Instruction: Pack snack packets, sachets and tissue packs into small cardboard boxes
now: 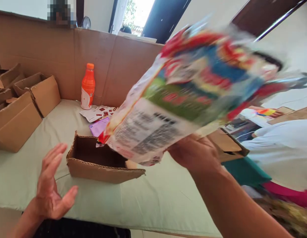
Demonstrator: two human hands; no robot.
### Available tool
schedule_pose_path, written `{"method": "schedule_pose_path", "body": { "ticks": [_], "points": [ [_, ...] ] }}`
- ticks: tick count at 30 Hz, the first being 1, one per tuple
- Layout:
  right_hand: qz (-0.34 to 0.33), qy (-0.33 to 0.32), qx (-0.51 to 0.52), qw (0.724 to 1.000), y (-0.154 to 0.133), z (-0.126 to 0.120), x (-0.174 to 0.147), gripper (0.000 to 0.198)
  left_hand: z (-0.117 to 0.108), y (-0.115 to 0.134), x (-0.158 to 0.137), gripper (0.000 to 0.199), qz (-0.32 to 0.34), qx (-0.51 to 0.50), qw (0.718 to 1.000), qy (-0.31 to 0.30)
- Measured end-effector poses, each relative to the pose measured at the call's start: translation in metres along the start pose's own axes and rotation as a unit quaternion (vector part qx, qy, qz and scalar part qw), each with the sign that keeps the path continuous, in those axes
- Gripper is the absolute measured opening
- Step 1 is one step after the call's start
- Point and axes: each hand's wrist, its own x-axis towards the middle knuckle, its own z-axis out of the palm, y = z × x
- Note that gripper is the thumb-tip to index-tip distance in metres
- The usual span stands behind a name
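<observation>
A large printed plastic food bag, smeared by motion, is gripped at its lower side by my right hand. The bag hangs tilted in the air, its lower left corner over an open cardboard box. Part of the box's right end is hidden behind it. My left hand is raised with thumb and fingers apart, holding nothing, just left of that box. Behind the box lie a purple packet and a white packet with brown squares, both partly hidden. An orange bottle stands upright behind them.
Several open cardboard boxes stand at the left on the cloth-covered table. A tall cardboard panel closes off the back. At the right are another cardboard box and a person in white clothing.
</observation>
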Motion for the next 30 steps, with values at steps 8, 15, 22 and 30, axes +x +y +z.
{"method": "schedule_pose_path", "body": {
  "ticks": [8, 15, 22, 30],
  "points": [
    [-0.041, -0.213, -0.213, 0.953, -0.042, 0.040, 0.011, 0.047, 0.008, 0.013, 0.037, 0.022, 0.105, 0.175, 0.977, -0.058],
    [-0.064, -0.304, -0.542, 0.781, -0.093, 0.042, 0.018, 0.042, 0.012, 0.013, 0.037, 0.015, 0.098, 0.175, 0.976, -0.082],
    [-0.126, -0.328, -0.642, 0.682, -0.089, 0.064, 0.031, 0.029, 0.013, 0.015, 0.035, 0.015, 0.093, 0.185, 0.975, -0.078],
    [-0.106, -0.286, -0.695, 0.651, -0.106, 0.042, 0.011, 0.020, 0.012, 0.020, 0.038, 0.010, 0.090, 0.191, 0.973, -0.098]
  ]
}}
